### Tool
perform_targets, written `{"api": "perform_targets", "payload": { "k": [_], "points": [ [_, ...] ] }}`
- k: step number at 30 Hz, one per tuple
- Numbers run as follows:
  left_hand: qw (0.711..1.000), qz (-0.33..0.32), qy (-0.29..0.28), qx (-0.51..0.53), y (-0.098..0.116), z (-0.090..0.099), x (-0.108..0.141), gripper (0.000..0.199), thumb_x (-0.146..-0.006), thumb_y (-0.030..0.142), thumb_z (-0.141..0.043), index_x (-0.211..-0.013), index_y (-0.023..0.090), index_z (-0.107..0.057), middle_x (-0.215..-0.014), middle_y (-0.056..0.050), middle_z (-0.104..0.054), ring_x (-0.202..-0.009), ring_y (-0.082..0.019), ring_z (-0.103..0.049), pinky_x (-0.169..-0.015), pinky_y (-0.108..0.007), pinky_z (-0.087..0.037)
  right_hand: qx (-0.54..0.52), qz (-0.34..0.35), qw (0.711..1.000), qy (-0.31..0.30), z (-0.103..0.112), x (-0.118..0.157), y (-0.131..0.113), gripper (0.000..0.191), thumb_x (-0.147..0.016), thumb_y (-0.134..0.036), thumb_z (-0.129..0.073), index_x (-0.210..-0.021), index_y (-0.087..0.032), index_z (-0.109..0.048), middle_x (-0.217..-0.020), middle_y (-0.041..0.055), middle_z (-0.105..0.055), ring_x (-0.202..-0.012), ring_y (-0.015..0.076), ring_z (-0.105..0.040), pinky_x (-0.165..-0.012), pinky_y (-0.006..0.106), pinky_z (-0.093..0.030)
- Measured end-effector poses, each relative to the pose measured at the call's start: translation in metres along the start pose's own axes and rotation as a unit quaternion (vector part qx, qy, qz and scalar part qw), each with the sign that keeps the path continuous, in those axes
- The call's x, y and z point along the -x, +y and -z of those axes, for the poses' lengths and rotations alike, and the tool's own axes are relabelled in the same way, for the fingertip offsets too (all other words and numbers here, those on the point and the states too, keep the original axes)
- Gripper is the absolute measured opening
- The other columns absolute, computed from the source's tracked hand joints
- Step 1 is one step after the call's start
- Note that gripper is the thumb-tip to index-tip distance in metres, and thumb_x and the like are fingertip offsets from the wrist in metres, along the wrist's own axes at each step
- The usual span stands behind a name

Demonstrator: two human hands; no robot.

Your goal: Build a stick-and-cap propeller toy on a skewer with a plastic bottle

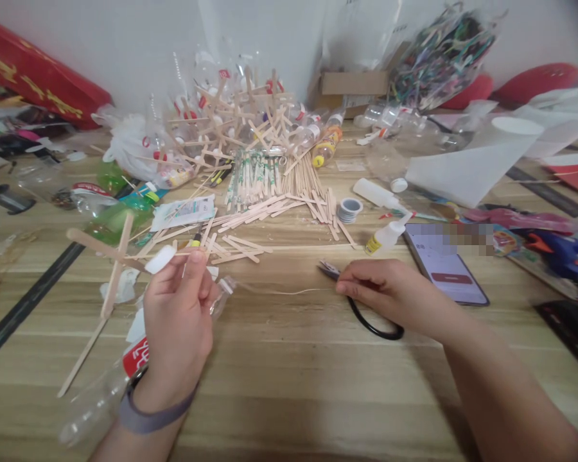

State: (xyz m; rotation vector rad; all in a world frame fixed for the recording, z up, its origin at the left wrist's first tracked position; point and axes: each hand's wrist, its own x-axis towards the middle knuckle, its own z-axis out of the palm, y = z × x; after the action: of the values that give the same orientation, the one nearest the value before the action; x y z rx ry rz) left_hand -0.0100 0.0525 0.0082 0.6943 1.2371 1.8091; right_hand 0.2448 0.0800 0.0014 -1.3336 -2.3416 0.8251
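Left hand (179, 314): fingers pressed together, pinching at the white cap (160, 258) of a wooden stick cross (117, 266), which extends left of them; exact grip hidden. Right hand (395, 292): fingers pinching black-handled scissors (328, 269), blades beyond the fingertips. Thin strand (291, 292) between both hands' fingers, above the worktop (289, 398).

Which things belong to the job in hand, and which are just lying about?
Likely belonging:
crossed sticks and white cap in the left hand;
thin strand and scissors by the right hand;
loose wooden sticks.

Seemingly lying about:
phone;
cardboard box.
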Motion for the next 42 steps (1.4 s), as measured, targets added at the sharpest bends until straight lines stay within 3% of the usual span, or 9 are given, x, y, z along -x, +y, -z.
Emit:
{"api": "perform_targets", "payload": {
  "k": [4, 9, 14, 17, 24, 30, 35, 38, 42],
  "points": [
    [0.995, 0.059, -0.065, 0.039, 0.001, 0.004, 0.000, 0.021, -0.067, 0.027, -0.082, -0.071, 0.017, -0.064, -0.072, 0.004, -0.054, -0.048, -0.002, -0.033, -0.039, -0.013, -0.030, 0.029, 0.027, 0.998, 0.041, -0.003, -0.002, 0.006, 0.028, -0.092, -0.035, -0.049, -0.076, -0.020, -0.066, -0.075, 0.0041, -0.065, -0.070, 0.0168, -0.059, -0.062, 0.026, -0.043],
    [0.949, 0.248, -0.193, 0.011, -0.008, 0.000, 0.015, 0.026, -0.066, 0.034, -0.083, -0.075, 0.015, -0.066, -0.059, 0.007, -0.045, -0.042, -0.001, -0.029, -0.037, -0.011, -0.023, 0.013, -0.006, 0.989, 0.144, -0.009, -0.005, 0.001, 0.021, -0.090, -0.032, -0.052, -0.091, -0.018, -0.068, -0.082, 0.0066, -0.065, -0.067, 0.0164, -0.057, -0.060, 0.028, -0.043],
    [0.910, 0.340, -0.237, -0.013, -0.017, -0.011, 0.031, 0.034, -0.060, 0.036, -0.086, -0.074, 0.015, -0.062, -0.063, 0.005, -0.053, -0.044, -0.001, -0.032, -0.040, -0.012, -0.023, -0.203, -0.026, 0.977, 0.062, -0.019, 0.002, -0.022, 0.030, -0.090, -0.044, -0.051, -0.082, -0.018, -0.064, -0.063, 0.0000, -0.059, -0.051, 0.0112, -0.047, -0.046, 0.023, -0.037],
    [0.906, 0.339, -0.253, -0.021, -0.022, -0.015, 0.037, 0.035, -0.061, 0.038, -0.085, -0.073, 0.016, -0.060, -0.055, 0.007, -0.046, -0.046, -0.003, -0.033, -0.042, -0.013, -0.026, -0.260, 0.003, 0.964, 0.059, -0.026, 0.007, -0.035, 0.024, -0.087, -0.041, -0.059, -0.088, -0.018, -0.065, -0.067, -0.0005, -0.062, -0.053, 0.0102, -0.050, -0.049, 0.021, -0.040],
    [0.907, 0.302, -0.291, -0.039, -0.034, -0.013, 0.044, 0.027, -0.070, 0.037, -0.079, -0.069, 0.017, -0.062, -0.051, 0.009, -0.039, -0.045, -0.005, -0.028, -0.041, -0.016, -0.025, -0.161, 0.060, 0.977, 0.129, -0.037, 0.008, -0.044, 0.011, -0.088, -0.024, -0.056, -0.081, -0.018, -0.063, -0.065, -0.0014, -0.063, -0.056, 0.0094, -0.053, -0.052, 0.020, -0.040],
    [0.909, 0.296, -0.286, -0.059, -0.036, -0.012, 0.041, 0.028, -0.068, 0.042, -0.078, -0.071, 0.017, -0.064, -0.049, 0.008, -0.039, -0.044, -0.005, -0.029, -0.041, -0.018, -0.024, -0.163, 0.037, 0.977, 0.131, -0.038, 0.006, -0.044, 0.009, -0.087, -0.028, -0.057, -0.087, -0.019, -0.060, -0.066, -0.0009, -0.063, -0.056, 0.0108, -0.054, -0.051, 0.021, -0.041],
    [0.906, 0.296, -0.299, -0.052, -0.035, -0.009, 0.039, 0.027, -0.070, 0.041, -0.077, -0.070, 0.017, -0.065, -0.050, 0.008, -0.038, -0.045, -0.005, -0.030, -0.042, -0.019, -0.023, -0.181, 0.018, 0.978, 0.105, -0.043, 0.005, -0.042, 0.014, -0.088, -0.025, -0.055, -0.076, -0.020, -0.059, -0.063, -0.0019, -0.060, -0.056, 0.0104, -0.053, -0.052, 0.021, -0.040],
    [0.904, 0.288, -0.311, -0.059, -0.035, -0.006, 0.038, 0.025, -0.072, 0.041, -0.075, -0.071, 0.017, -0.067, -0.050, 0.008, -0.038, -0.045, -0.006, -0.029, -0.043, -0.019, -0.022, -0.265, -0.029, 0.960, 0.080, -0.046, 0.004, -0.041, 0.018, -0.088, -0.033, -0.056, -0.076, -0.020, -0.058, -0.057, -0.0034, -0.056, -0.052, 0.0102, -0.051, -0.049, 0.022, -0.040],
    [0.906, 0.275, -0.313, -0.072, -0.037, -0.003, 0.037, 0.025, -0.074, 0.042, -0.073, -0.074, 0.018, -0.069, -0.049, 0.007, -0.039, -0.045, -0.006, -0.028, -0.043, -0.020, -0.021, -0.428, -0.097, 0.897, 0.053, -0.049, 0.001, -0.043, 0.029, -0.083, -0.046, -0.061, -0.073, -0.019, -0.055, -0.057, -0.0043, -0.055, -0.045, 0.0089, -0.052, -0.044, 0.021, -0.041]
  ]
}}
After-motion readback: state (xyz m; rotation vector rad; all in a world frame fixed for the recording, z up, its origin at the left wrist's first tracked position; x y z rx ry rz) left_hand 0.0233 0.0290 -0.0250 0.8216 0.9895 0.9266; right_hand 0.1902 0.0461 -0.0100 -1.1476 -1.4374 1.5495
